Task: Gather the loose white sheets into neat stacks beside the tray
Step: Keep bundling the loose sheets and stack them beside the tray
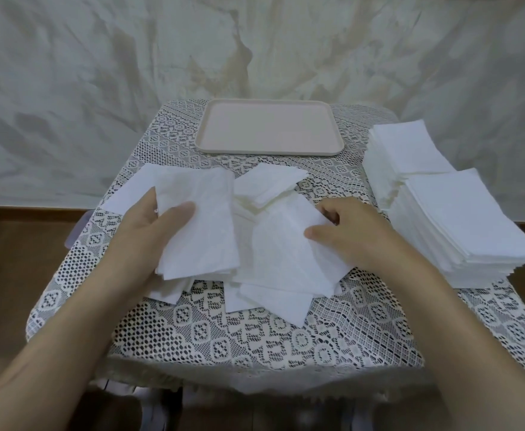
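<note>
Here, a white lace tablecloth [223,337] of open netted weave, worked with flower and diamond motifs, covers a small table. At its far edge lies a pale pink rectangular tray [269,127], smooth and matt, with rounded corners and a low rim.

In front of the tray, mid-table, soft white rectangular sheets with a faint embossed texture lie in a loose pile [270,188], overlapping at odd angles, with corners poking out toward the near edge. The left hand [158,225] grips a squared-up bundle [205,244] of these sheets at the pile's left side, thumb laid flat on top and fingers hidden beneath. The bundle's far end tilts up off the cloth. The right hand [345,231] rests on the pile's right side, its fingers curled and pinching the right edge of the top sheet [279,237], thumb against that edge.

To the right of the tray, two thick, neat piles of the same sheets stand touching. The far stack [410,147] sits just beside the tray, and the near stack [460,225] leans over its near end. Both have layered, slightly ragged edges.

Behind the table hangs a wrinkled, pale grey-green draped cloth [99,73] with brownish stains. A brown wooden floor [12,259] shows on either side.
</note>
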Demonstrator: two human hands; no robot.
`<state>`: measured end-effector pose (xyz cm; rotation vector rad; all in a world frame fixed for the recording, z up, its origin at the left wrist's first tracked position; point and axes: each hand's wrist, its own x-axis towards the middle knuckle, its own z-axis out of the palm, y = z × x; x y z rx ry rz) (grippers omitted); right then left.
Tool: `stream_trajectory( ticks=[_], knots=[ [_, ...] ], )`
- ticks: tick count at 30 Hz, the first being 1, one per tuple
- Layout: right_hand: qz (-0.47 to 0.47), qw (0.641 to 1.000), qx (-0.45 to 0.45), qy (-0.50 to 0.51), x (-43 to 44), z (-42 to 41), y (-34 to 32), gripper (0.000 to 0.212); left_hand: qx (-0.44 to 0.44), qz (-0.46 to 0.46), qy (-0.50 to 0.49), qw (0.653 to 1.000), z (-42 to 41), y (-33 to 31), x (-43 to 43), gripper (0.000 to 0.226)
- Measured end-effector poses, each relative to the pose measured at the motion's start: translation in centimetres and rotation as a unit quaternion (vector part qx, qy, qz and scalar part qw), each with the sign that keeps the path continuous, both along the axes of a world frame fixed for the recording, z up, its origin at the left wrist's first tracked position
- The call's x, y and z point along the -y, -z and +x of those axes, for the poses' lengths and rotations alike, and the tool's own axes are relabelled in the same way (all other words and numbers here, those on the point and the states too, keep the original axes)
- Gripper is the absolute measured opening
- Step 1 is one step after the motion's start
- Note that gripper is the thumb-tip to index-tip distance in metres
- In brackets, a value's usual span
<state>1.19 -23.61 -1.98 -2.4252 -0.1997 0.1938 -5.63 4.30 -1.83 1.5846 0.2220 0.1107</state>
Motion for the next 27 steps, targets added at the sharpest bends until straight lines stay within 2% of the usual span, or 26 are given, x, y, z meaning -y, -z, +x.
stream_trajectory(
  ticks=[3,7,9,13,18,23,27],
  knots=[
    [0.004,1.0,-0.004,-0.01,0.3,-0.1,0.0,0.017,-0.001,-0.005,-0.001,1.0,0.0,-0.1,0.0,0.022],
    [0.085,0.996,0.005,-0.021,0.6,-0.4,-0.6,0.025,0.001,-0.007,-0.001,1.0,0.0,0.0,0.0,0.022],
    [0.097,0.995,0.005,-0.033,0.4,-0.6,-0.8,0.015,0.0,-0.007,-0.004,1.0,0.0,0.0,0.0,0.022],
    [0.085,0.994,0.012,-0.066,-0.9,-1.1,-0.4,0.006,-0.004,-0.011,0.0,1.0,0.1,0.0,0.1,0.022],
    [0.03,0.994,0.006,-0.102,-2.4,-1.4,-0.6,0.03,-0.002,-0.004,-0.001,1.0,0.1,0.1,0.0,0.022],
    [-0.007,0.994,0.032,-0.106,-2.3,-1.3,-0.9,0.027,0.0,-0.009,-0.001,1.0,0.0,0.1,-0.2,0.024],
    [-0.029,0.992,0.02,-0.123,-2.4,-1.5,-1.0,0.024,0.001,-0.009,-0.003,1.0,0.1,0.0,-0.2,0.024]
  ],
)
